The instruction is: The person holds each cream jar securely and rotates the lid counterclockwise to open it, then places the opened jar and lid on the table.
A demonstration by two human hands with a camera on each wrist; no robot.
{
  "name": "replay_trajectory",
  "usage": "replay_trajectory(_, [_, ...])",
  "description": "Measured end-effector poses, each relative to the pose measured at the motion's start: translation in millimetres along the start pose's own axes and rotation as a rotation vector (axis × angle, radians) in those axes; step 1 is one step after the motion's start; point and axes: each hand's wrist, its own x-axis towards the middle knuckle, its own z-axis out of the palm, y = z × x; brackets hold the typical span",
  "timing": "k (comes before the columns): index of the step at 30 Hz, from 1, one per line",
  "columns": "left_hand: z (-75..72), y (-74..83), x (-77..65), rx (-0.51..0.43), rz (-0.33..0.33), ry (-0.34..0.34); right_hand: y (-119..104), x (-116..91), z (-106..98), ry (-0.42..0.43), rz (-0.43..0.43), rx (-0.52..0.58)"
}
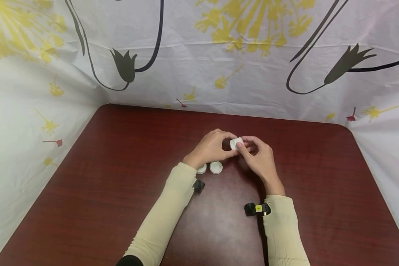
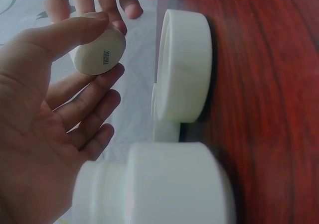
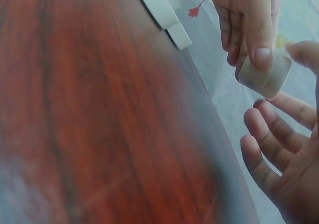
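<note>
Both hands are on a small white bottle (image 1: 236,143) raised above the table. My left hand (image 1: 212,146) pinches it from the left, its thumb on top and fingers below; dark print shows on the bottle's round end (image 2: 102,57) in the left wrist view. My right hand (image 1: 261,159) holds the other end between thumb and index finger, with the remaining fingers loosely bent. Below the left wrist, a white lid (image 1: 216,167) lies hollow side up. Beside it, a white bottle (image 2: 174,184) stands uncapped, partly hidden by the left wrist in the head view.
Another low white piece (image 2: 167,129) sits behind the lid in the left wrist view, mostly hidden. The dark red wooden table (image 1: 119,177) has rounded far corners. A white curtain (image 1: 173,55) with flower prints hangs along its back and sides.
</note>
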Motion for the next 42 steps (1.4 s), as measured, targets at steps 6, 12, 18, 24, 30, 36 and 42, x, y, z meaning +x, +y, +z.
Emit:
replay_trajectory(6, [-0.2, 0.9, 0.1, 0.017, 0.000, 0.004, -0.1, 0.1, 0.2, 0.011, 0.035, -0.041])
replay_trajectory(12, [1.6, 0.6, -0.3, 0.015, 0.006, -0.002, -1.2, -0.3, 0.7, 0.020, 0.058, -0.047])
replay_trajectory(18, [0.5, 1.7, -0.7, 0.017, -0.004, -0.009, -2.8, -0.1, 0.7, 0.020, 0.039, -0.018])
replay_trajectory(24, [-0.9, 1.2, -0.9, 0.007, -0.007, -0.013, -2.7, -0.4, 0.8, 0.005, 0.010, -0.009])
replay_trajectory(30, [-1.5, -0.7, -0.6, 0.006, 0.004, 0.001, -1.3, 0.4, 2.3, 0.004, -0.015, 0.017])
replay_trajectory(36, [-1.8, -2.4, -0.4, 0.001, 0.003, 0.003, -1.5, 0.4, 3.3, 0.003, -0.030, 0.021])
replay_trajectory(42, [-2.2, -2.6, -0.7, 0.011, 0.004, 0.002, -3.9, 0.3, 3.1, -0.003, -0.017, -0.003])
